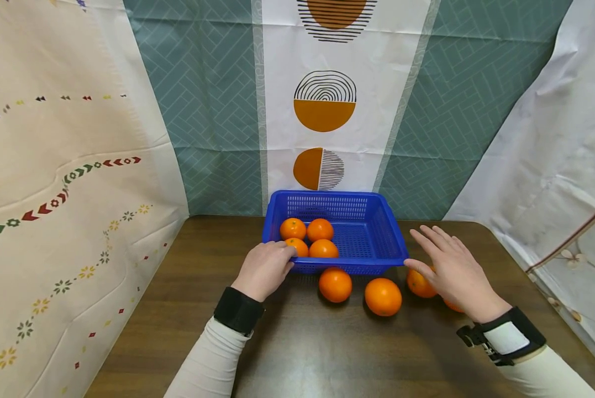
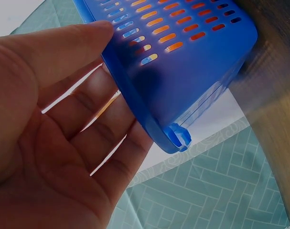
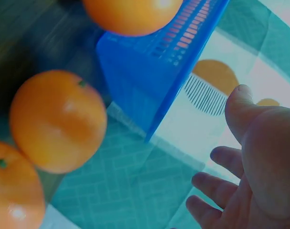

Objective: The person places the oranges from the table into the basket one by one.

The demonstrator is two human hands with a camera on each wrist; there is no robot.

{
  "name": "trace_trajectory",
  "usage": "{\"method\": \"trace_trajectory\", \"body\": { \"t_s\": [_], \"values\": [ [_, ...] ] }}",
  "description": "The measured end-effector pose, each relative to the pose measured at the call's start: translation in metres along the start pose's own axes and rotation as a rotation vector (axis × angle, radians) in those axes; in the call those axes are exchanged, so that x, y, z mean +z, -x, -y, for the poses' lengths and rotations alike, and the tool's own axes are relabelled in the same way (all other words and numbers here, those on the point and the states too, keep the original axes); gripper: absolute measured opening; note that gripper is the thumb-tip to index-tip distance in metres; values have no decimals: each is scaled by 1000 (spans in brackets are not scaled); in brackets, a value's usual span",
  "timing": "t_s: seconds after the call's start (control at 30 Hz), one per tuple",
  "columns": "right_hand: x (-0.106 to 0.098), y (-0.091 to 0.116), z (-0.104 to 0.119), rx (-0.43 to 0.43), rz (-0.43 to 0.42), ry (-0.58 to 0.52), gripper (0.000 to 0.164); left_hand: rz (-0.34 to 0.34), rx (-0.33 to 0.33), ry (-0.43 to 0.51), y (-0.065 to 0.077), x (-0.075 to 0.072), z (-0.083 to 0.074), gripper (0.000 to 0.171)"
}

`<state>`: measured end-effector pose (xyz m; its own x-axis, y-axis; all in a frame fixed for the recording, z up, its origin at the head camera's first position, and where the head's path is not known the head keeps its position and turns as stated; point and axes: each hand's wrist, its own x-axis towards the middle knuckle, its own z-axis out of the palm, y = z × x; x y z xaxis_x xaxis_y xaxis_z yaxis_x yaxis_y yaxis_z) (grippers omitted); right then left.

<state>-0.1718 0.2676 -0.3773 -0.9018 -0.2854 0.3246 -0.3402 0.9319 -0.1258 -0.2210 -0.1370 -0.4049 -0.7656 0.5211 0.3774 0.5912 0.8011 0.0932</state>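
Observation:
A blue plastic basket (image 1: 357, 262) with slotted walls stands on the table, several oranges (image 1: 320, 230) grouped in its left half. My left hand (image 1: 264, 269) grips the rim at the near left; the left wrist view has the thumb (image 2: 73, 45) on the outer side and the other fingers over the rim. Fingers spread, my right hand (image 1: 458, 273) hovers empty just right of the basket. Below it are an orange (image 1: 419, 284) and another one partly hidden by the hand. Two more oranges, one close to the basket front (image 1: 335, 285) and one farther right (image 1: 383, 297), lie on the wood.
The dark wooden table (image 1: 322, 354) extends toward me and to both sides. Behind the basket hangs a green and white patterned cloth (image 1: 217, 110). Pale printed cloth hangs along the left (image 1: 78, 221) and right sides.

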Motion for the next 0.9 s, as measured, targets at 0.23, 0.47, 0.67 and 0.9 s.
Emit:
{"method": "trace_trajectory", "body": {
  "t_s": [0.23,0.47,0.67,0.9],
  "values": [
    [-1,13,-23,43,-13,7,72,13,-8,9,0,0,0,15],
    [0,24,-45,89,-14,7,73,10,-3,7,-1,0,-1,16],
    [1,30,-60,134,-3,16,73,10,-2,-3,-1,-1,-1,15],
    [2,36,-72,161,-18,35,72,23,-15,11,-1,-2,-1,16]
  ]
}}
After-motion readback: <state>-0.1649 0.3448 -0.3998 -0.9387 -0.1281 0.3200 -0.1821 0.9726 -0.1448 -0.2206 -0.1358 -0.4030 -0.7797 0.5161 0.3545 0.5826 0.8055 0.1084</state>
